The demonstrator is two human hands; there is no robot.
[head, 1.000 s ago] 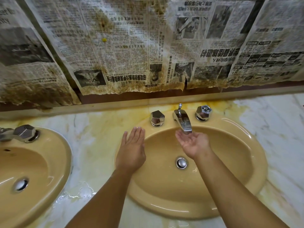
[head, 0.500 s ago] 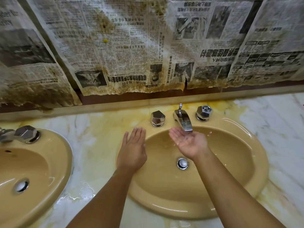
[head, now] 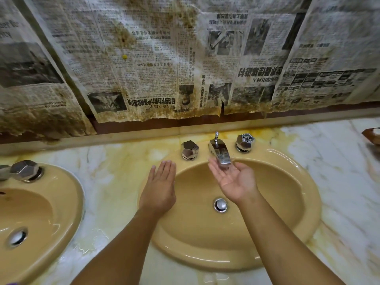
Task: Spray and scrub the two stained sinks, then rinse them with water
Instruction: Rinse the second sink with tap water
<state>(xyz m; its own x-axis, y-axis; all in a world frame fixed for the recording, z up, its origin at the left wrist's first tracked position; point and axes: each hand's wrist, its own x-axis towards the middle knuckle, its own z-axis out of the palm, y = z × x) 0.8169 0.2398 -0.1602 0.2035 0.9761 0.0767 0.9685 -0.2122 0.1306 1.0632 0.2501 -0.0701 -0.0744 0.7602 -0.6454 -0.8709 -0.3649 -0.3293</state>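
A yellow sink (head: 287, 229) fills the middle of the view, with a chrome drain (head: 220, 205) at its bottom. A chrome spout (head: 219, 150) stands at its back rim between a left knob (head: 189, 150) and a right knob (head: 244, 142). My right hand (head: 233, 178) is cupped palm-up just under the spout, fingers relaxed, holding nothing. My left hand (head: 159, 187) rests flat, palm down, on the sink's left rim. A second yellow sink (head: 51, 219) lies at the left edge with its own drain (head: 17, 237) and knob (head: 25, 170).
The marble counter (head: 115, 182) around the sinks carries yellow stains and a wet patch between the two bowls. Stained newspaper sheets (head: 164, 68) cover the wall behind. A brown dish (head: 372, 135) sits at the far right edge of the counter.
My right hand has shifted left under the spout and turned further palm-up. My left hand has stayed on the rim.
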